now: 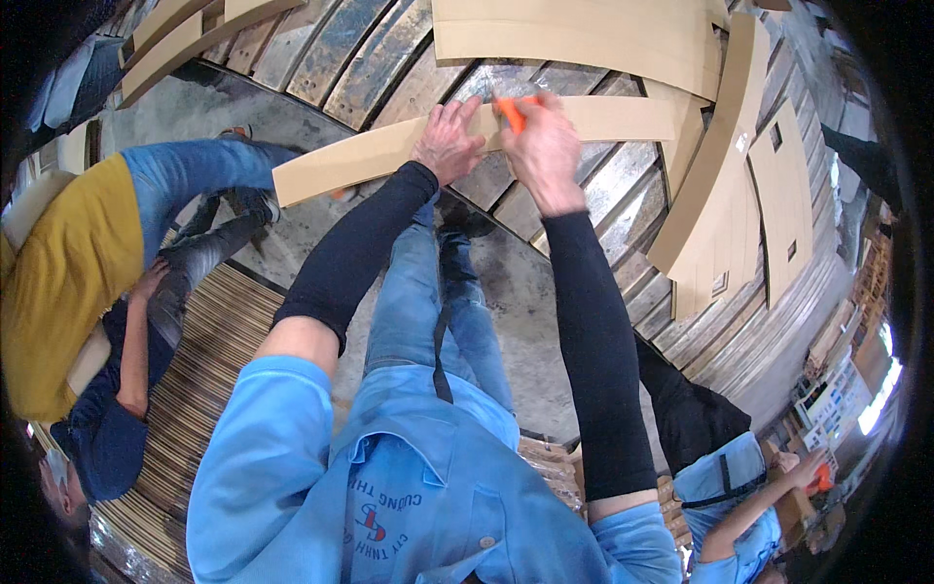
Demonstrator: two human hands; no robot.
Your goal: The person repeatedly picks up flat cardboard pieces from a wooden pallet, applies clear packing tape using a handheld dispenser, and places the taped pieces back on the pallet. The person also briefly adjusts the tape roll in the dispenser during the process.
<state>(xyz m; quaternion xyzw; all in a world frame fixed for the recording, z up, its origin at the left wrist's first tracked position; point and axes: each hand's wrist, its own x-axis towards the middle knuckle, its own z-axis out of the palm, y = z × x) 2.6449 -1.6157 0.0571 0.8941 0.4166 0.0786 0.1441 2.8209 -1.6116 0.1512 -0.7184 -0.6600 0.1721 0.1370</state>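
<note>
A long, narrow cardboard strip (360,158) lies across the front of slatted wooden pallets, its left end reaching past the pallet edge. My left hand (449,141) is on the strip left of its middle, fingers over the far edge and thumb near the close edge. Just to the right, my right hand (545,146) is closed around a bright orange hand tool (517,113) above the strip. The fingers hide much of that tool, and its tip is blurred, so its exact kind is unclear.
A wide cardboard sheet (574,39) lies beyond the strip. On the right are a long cardboard piece (715,146) and a slotted panel (781,204) on the pallet slats (623,224). People stand close at left (73,253) and lower right (730,496). Stacked cardboard (209,350) is at lower left.
</note>
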